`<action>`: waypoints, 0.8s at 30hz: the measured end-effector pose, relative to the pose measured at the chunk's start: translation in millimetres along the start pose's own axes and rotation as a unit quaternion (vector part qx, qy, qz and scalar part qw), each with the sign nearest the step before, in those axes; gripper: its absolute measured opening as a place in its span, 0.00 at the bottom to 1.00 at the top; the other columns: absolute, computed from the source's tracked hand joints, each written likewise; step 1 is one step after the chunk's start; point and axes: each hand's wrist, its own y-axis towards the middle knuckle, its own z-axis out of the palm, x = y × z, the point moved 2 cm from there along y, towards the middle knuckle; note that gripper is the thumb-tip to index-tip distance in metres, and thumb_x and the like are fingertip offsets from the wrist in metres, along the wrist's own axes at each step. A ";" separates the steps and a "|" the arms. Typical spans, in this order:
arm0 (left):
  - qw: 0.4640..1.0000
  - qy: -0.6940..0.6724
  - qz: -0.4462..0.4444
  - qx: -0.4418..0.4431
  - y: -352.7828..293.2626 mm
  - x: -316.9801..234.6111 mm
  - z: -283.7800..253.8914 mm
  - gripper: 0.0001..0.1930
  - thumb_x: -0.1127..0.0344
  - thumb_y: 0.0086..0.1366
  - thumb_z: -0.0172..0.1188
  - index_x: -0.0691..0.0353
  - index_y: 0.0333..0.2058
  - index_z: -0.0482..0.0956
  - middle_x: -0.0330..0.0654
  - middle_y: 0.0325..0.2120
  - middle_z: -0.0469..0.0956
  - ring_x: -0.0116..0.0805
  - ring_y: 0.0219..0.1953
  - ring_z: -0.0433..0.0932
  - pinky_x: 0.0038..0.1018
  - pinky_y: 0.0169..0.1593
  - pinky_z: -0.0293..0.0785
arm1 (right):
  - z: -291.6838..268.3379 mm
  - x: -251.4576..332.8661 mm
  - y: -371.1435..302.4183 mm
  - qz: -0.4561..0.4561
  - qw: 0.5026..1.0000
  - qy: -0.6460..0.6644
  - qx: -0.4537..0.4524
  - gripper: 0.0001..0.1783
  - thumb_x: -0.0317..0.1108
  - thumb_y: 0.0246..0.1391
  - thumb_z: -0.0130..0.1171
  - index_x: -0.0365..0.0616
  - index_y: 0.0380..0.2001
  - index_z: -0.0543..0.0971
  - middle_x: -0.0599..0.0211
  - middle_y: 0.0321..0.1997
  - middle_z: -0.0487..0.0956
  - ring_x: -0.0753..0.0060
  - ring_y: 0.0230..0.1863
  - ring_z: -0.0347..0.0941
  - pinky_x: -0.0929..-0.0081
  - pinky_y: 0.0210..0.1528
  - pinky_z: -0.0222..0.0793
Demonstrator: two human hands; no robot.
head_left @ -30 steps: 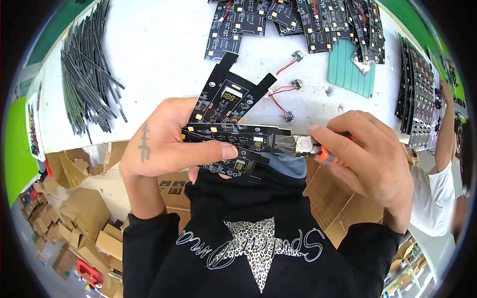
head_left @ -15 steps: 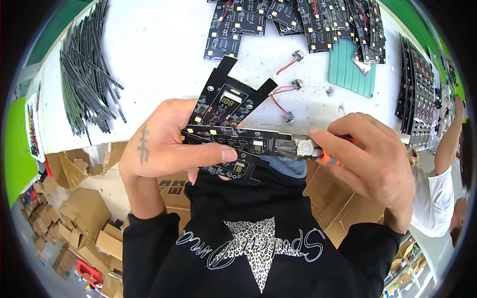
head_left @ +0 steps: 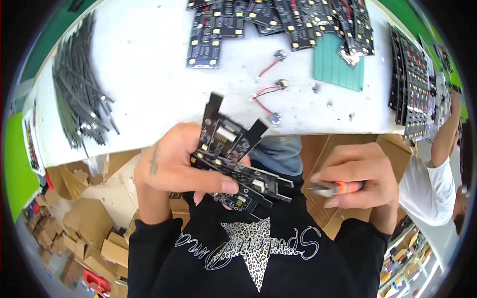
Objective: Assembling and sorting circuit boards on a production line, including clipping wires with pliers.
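Several black circuit boards are fanned out in my left hand, its thumb pressed over them. They carry small white and yellow LEDs and display blocks, and their forked ends point up and to the right. To the right, apart from the boards, my right hand is closed round a pair of pliers or cutters with orange and dark handles. The tool's metal jaws point left, toward the boards. Both hands are over my lap, in front of the table's near edge.
On the white table lie a bundle of black strips, a heap of circuit boards, a green ribbed mat and small parts with red and black wires. Board panels stand at right, near another person's arm. Cardboard boxes are below left.
The pliers have come away from the boards, my right hand moving right and down. My left hand has lowered the boards toward my lap, tilting them. The table appears shifted slightly left.
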 end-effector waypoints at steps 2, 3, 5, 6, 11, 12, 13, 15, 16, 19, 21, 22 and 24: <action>1.000 -0.005 -0.002 0.003 0.7 1.0 2.4 0.11 0.81 0.48 0.64 0.73 0.32 0.76 0.49 0.23 0.79 0.25 0.13 0.74 0.18 0.15 0.67 | -7.6 3.7 -34.0 0.041 0.997 -0.021 -0.057 0.20 0.30 0.37 0.70 0.36 0.39 0.81 0.62 0.29 0.78 0.70 0.25 0.73 0.77 0.26 0.66; 1.000 -0.010 0.011 0.010 -1.5 3.9 2.1 0.11 0.78 0.51 0.66 0.70 0.35 0.78 0.42 0.21 0.79 0.22 0.15 0.74 0.17 0.16 0.67 | -9.7 3.2 -54.1 0.091 0.990 -0.053 -0.092 0.20 0.30 0.38 0.70 0.36 0.38 0.81 0.62 0.28 0.78 0.69 0.25 0.73 0.76 0.27 0.66; 1.000 0.006 0.010 0.018 -1.7 7.8 4.7 0.09 0.78 0.51 0.65 0.70 0.34 0.79 0.42 0.21 0.79 0.22 0.15 0.73 0.17 0.16 0.67 | -6.7 4.0 -86.9 0.209 0.957 -0.118 -0.164 0.19 0.30 0.40 0.67 0.36 0.39 0.80 0.61 0.29 0.77 0.66 0.28 0.73 0.73 0.32 0.67; 1.000 -0.009 -0.014 0.019 -2.4 6.0 8.2 0.09 0.78 0.52 0.65 0.70 0.34 0.79 0.42 0.21 0.79 0.22 0.16 0.73 0.16 0.17 0.67 | -4.9 1.8 -95.6 0.247 0.937 -0.156 -0.189 0.19 0.30 0.41 0.66 0.36 0.40 0.79 0.60 0.31 0.76 0.63 0.30 0.73 0.72 0.33 0.67; 0.983 0.102 -0.075 0.129 25.8 12.0 27.6 0.09 0.74 0.55 0.65 0.68 0.36 0.79 0.38 0.19 0.78 0.20 0.15 0.73 0.17 0.16 0.66 | 17.7 -29.4 -135.0 0.360 0.857 -0.267 -0.255 0.16 0.29 0.46 0.61 0.38 0.41 0.77 0.56 0.34 0.73 0.52 0.36 0.72 0.66 0.39 0.67; 0.978 0.124 -0.087 0.146 33.2 15.6 33.7 0.10 0.73 0.56 0.65 0.67 0.37 0.79 0.38 0.19 0.78 0.20 0.15 0.73 0.17 0.16 0.65 | 20.2 -31.5 -139.1 0.367 0.850 -0.266 -0.268 0.16 0.29 0.46 0.61 0.38 0.41 0.77 0.56 0.34 0.73 0.52 0.36 0.72 0.66 0.39 0.67; 0.968 0.161 -0.067 0.179 42.1 19.4 40.1 0.11 0.72 0.56 0.65 0.67 0.38 0.78 0.38 0.20 0.78 0.21 0.14 0.73 0.17 0.16 0.66 | 21.5 -32.6 -142.4 0.363 0.852 -0.246 -0.287 0.16 0.29 0.46 0.61 0.38 0.41 0.77 0.56 0.34 0.74 0.53 0.36 0.72 0.67 0.39 0.67; 0.968 0.150 -0.115 0.162 58.1 21.9 61.1 0.08 0.74 0.55 0.65 0.69 0.33 0.78 0.38 0.20 0.78 0.21 0.14 0.73 0.17 0.16 0.67 | 21.5 -32.9 -151.7 0.364 0.846 -0.227 -0.316 0.16 0.29 0.46 0.61 0.38 0.41 0.77 0.56 0.35 0.74 0.54 0.36 0.72 0.68 0.40 0.67; 0.971 0.146 -0.130 0.138 62.6 23.8 71.1 0.10 0.73 0.55 0.65 0.69 0.35 0.77 0.38 0.22 0.78 0.21 0.15 0.73 0.17 0.17 0.68 | 18.9 -28.9 -155.7 0.330 0.847 -0.213 -0.359 0.16 0.29 0.46 0.62 0.37 0.41 0.77 0.57 0.35 0.75 0.57 0.36 0.72 0.70 0.40 0.67; 0.983 0.056 -0.127 0.122 97.9 42.7 102.8 0.13 0.70 0.60 0.61 0.68 0.42 0.73 0.38 0.24 0.78 0.22 0.18 0.74 0.18 0.18 0.69 | 15.5 -18.4 -182.7 0.259 0.791 -0.222 -0.508 0.16 0.25 0.46 0.63 0.37 0.42 0.77 0.65 0.37 0.77 0.74 0.37 0.71 0.76 0.43 0.66; 0.985 0.054 -0.071 0.148 128.4 51.6 126.3 0.11 0.68 0.63 0.58 0.67 0.41 0.72 0.39 0.26 0.78 0.22 0.20 0.75 0.18 0.18 0.70 | 11.2 -4.1 -204.8 0.252 0.725 -0.193 -0.611 0.17 0.26 0.50 0.61 0.37 0.45 0.76 0.69 0.42 0.77 0.79 0.40 0.71 0.79 0.45 0.66; 0.983 0.048 -0.031 0.173 146.0 52.0 142.0 0.10 0.67 0.63 0.57 0.66 0.40 0.72 0.39 0.26 0.78 0.22 0.21 0.75 0.18 0.18 0.71 | 11.3 5.2 -212.5 0.211 0.693 -0.182 -0.665 0.20 0.27 0.51 0.60 0.34 0.49 0.74 0.64 0.46 0.78 0.77 0.43 0.72 0.79 0.46 0.67; 0.981 0.006 0.020 0.193 181.3 53.9 187.8 0.08 0.66 0.65 0.55 0.63 0.40 0.73 0.39 0.27 0.78 0.22 0.22 0.76 0.18 0.20 0.72 | 10.3 27.5 -227.3 0.189 0.656 -0.230 -0.694 0.20 0.26 0.54 0.53 0.31 0.51 0.72 0.55 0.46 0.78 0.71 0.46 0.73 0.73 0.51 0.67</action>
